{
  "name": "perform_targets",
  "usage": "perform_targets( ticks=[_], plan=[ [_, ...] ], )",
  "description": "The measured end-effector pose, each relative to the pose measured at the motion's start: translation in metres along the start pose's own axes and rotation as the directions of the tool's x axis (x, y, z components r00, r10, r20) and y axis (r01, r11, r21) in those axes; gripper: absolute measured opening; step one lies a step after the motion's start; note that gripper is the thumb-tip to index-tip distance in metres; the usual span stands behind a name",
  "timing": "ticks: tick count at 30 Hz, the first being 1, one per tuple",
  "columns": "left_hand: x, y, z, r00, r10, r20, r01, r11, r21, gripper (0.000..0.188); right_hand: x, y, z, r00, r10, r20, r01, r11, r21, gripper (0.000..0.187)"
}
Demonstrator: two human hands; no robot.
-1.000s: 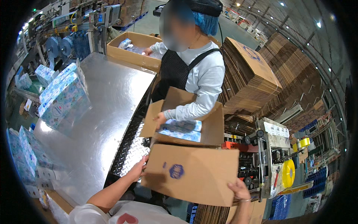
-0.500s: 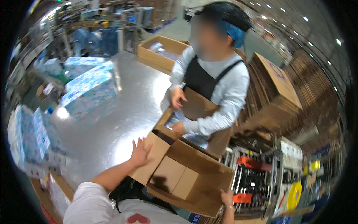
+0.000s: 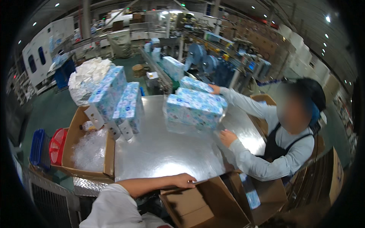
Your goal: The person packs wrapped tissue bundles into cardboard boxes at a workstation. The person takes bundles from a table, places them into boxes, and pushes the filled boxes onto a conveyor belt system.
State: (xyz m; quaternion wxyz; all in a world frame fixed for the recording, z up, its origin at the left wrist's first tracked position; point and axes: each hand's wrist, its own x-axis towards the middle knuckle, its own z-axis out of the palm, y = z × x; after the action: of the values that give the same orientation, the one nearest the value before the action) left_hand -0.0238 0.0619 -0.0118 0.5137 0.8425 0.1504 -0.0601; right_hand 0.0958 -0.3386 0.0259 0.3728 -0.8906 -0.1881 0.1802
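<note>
Left grip (image 3: 185, 181) holds an open carton (image 3: 208, 203) by its rim; the box extends below and rightward.

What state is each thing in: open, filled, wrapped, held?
Near carton: open, no contents visible
Right carton: open, blue packaging inside
Left carton: open, holding crumpled clear plastic
Left hand: touching near carton's edge
Right hand: out of view
Central floral pack: wrapped, on metal table

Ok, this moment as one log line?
left hand: at rim of open carton; right hand: not in view; co-worker's hand: on patterned pack
</note>
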Motion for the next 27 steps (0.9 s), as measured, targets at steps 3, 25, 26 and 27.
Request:
perform_targets(
  ticks=[3, 25, 26, 27],
  plan=[
    [-0.064, 0.029, -0.114, 0.831, 0.110, -0.545, 0.141, 0.907, 0.398, 0.046, 0.012, 0.007, -0.001, 0.984, 0.164, -0.072, -0.178, 0.857, -0.484, 0.071],
    [-0.160, -0.066, -0.297, 0.768, -0.092, -0.634, -0.366, 0.749, -0.552, 0.060, 0.194, -0.442, 0.311, 0.409, -0.594, 0.693, -0.630, 0.366, 0.685, 0.094],
    [-0.148, -0.081, -0.296, 0.843, -0.077, -0.533, -0.372, 0.631, -0.681, 0.057, 0.194, -0.465, 0.312, 0.464, -0.567, 0.681, -0.486, 0.479, 0.731, 0.096],
    [-0.151, -0.092, -0.304, 0.822, -0.118, -0.557, -0.225, 0.832, -0.508, 0.052, 0.197, -0.485, 0.312, 0.521, -0.543, 0.659, -0.324, 0.588, 0.741, 0.099]
  ],
)
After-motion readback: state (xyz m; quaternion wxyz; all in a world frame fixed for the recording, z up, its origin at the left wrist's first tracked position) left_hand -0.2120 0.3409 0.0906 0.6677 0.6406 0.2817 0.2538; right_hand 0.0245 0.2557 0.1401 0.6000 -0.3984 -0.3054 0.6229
